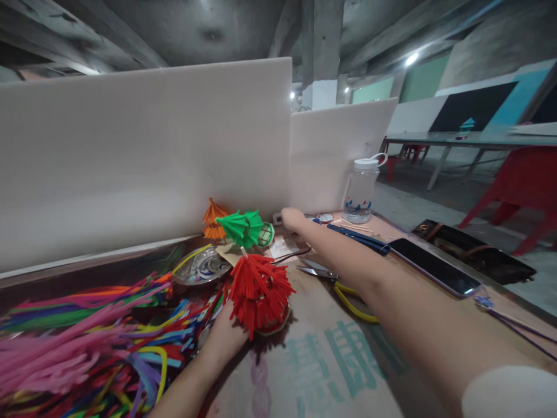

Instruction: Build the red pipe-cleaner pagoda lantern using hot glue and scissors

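A red tiered pagoda of pipe cleaners leans over the table in front of me, its round base showing at the lower right. My left hand is closed at its left side, with the fingers hidden behind the red strands. My right hand reaches to the foot of the white partition, its fingers curled at a small grey-white item whose kind I cannot make out. Just left of that stand a green pagoda and an orange one. Scissors with yellow handles lie under my right forearm.
Coloured pipe cleaners are heaped on the left beside a dish of small items. A white partition closes off the back. On the right are a water bottle, dark blue tool and phone.
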Demonstrator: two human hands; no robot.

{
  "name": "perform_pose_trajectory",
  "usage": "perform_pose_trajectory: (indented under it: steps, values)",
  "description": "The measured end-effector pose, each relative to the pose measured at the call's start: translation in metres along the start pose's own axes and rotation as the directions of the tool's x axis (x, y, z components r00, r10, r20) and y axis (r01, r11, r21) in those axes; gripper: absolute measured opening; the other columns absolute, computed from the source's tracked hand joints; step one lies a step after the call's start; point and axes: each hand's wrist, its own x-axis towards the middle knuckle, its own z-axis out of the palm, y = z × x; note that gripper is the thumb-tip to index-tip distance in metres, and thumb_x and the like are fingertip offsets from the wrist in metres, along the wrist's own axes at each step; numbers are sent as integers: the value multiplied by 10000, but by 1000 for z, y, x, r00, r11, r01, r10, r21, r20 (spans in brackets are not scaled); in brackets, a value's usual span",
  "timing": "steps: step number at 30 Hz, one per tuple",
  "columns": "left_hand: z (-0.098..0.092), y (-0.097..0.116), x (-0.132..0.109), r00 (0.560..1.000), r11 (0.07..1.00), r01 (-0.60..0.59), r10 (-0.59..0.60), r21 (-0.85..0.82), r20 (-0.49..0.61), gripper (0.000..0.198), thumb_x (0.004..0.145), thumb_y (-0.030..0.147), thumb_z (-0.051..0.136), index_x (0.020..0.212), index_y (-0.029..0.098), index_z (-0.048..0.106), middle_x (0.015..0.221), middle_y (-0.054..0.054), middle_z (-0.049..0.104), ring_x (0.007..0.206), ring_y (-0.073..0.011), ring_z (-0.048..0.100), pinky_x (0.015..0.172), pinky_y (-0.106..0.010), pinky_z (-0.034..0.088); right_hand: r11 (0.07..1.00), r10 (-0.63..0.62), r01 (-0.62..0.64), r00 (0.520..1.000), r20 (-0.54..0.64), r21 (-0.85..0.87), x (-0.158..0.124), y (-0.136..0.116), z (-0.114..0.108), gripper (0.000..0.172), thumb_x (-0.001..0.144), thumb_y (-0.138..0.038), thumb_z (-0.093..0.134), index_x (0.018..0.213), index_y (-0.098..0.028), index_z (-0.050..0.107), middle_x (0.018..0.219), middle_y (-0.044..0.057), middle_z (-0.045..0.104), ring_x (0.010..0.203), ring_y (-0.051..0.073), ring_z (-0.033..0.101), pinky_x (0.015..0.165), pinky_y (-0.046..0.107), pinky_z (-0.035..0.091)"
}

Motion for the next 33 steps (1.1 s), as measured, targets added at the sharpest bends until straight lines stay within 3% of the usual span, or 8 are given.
perform_pose_trajectory:
  steps: [8, 12, 16, 20, 24, 28, 30, 33]
  values:
    - [-57, 35, -13, 961, 973, 126, -168, 192, 221, 319, 743, 274, 608, 1026, 215, 743, 1086, -80, 784, 1038, -289, 732, 933, -389, 573, 977, 64, -21, 978, -197, 211, -1, 21, -33, 382, 970, -354, 649, 1286, -144, 609, 1288, 125, 627, 1094, 243, 653, 915, 444, 568]
    - [-92, 52, -11, 981, 836, 171, -196, 522, -7, 283, 863, 255, 476, 919, 226, 752, 977, -103, 805, 908, -293, 766, 812, -369, 570, 908, 125, 52, 914, -387, 415, -10, 38, -61, 336, 982, -354, 631, 1257, -162, 624, 1258, 101, 644, 1071, 229, 659, 905, 442, 573]
    - [-114, 58, 28, 944, 718, 292, -109, 632, -311, 435, 952, 385, 438, 1254, 140, 635, 1140, -211, 753, 1054, -350, 724, 869, -411, 528, 779, 227, 189, 804, -549, 598, -40, 54, -85, 223, 1040, -295, 492, 1163, -126, 572, 1048, 107, 723, 891, 176, 704, 818, 360, 587]
    - [-117, 41, 72, 908, 754, 416, -310, 509, -283, 602, 904, 444, 561, 1395, 100, 518, 1213, -248, 717, 1102, -360, 706, 886, -401, 520, 632, 303, 366, 694, -653, 683, -86, 70, -99, 160, 1073, -315, 325, 1163, -214, 409, 1042, 84, 738, 694, 123, 691, 696, 302, 584]
    - [-111, 18, 96, 895, 795, 444, -373, 413, -244, 517, 953, 394, 529, 1392, 123, 505, 1065, -152, 764, 822, -232, 751, 738, -307, 551, 360, 408, 715, 457, -790, 600, -138, 89, -111, 156, 1025, -413, 478, 1021, -283, 393, 849, 8, 718, 591, 143, 645, 619, 300, 544]
    - [-105, 4, 108, 873, 804, 487, -445, 341, -199, 403, 1009, 380, 525, 1318, 123, 556, 1013, -89, 724, 792, -179, 709, 723, -326, 585, 315, 460, 812, 321, -828, 491, -186, 98, -119, 178, 988, -416, 576, 956, -290, 455, 767, -4, 701, 517, 124, 577, 520, 261, 461]
    - [-104, 2, 111, 871, 806, 492, -453, 330, -191, 352, 987, 390, 596, 1237, 142, 609, 1104, -83, 688, 898, -185, 689, 788, -375, 601, 316, 457, 798, 346, -819, 514, -202, 98, -117, 146, 944, -341, 642, 954, -249, 529, 743, -5, 699, 484, 100, 540, 489, 244, 441]
    - [-104, 7, 114, 890, 819, 454, -398, 351, -223, 305, 998, 388, 567, 1115, 123, 662, 1038, -74, 711, 884, -191, 696, 800, -362, 589, 348, 369, 653, 564, -739, 673, -210, 99, -106, 170, 853, -257, 714, 980, -177, 635, 739, -6, 700, 471, 79, 523, 484, 233, 444]
